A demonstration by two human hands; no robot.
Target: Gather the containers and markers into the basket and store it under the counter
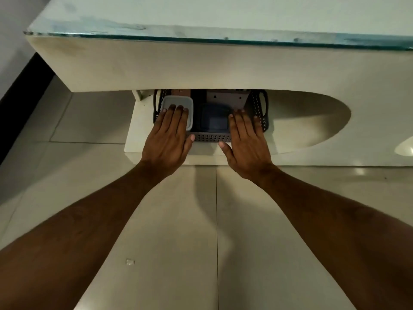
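Basket (211, 138) of dark perforated plastic is sitting on the low white shelf (131, 139) under the counter (156, 66), its far half tucked beneath the counter's front panel. I am seeing a pale lidded container (178, 102) lying in its left part and a darker blue-lidded container (213, 118) lying beside it in the middle. My left hand (168, 139) is resting flat, fingers spread and gripping nothing, over the pale container and the basket's near-left corner. My right hand (245, 142) is lying equally flat and empty over the near-right corner, thumb touching the front wall. Markers I cannot make out in the shadow. Tiled floor (178, 242) is showing below my forearms.
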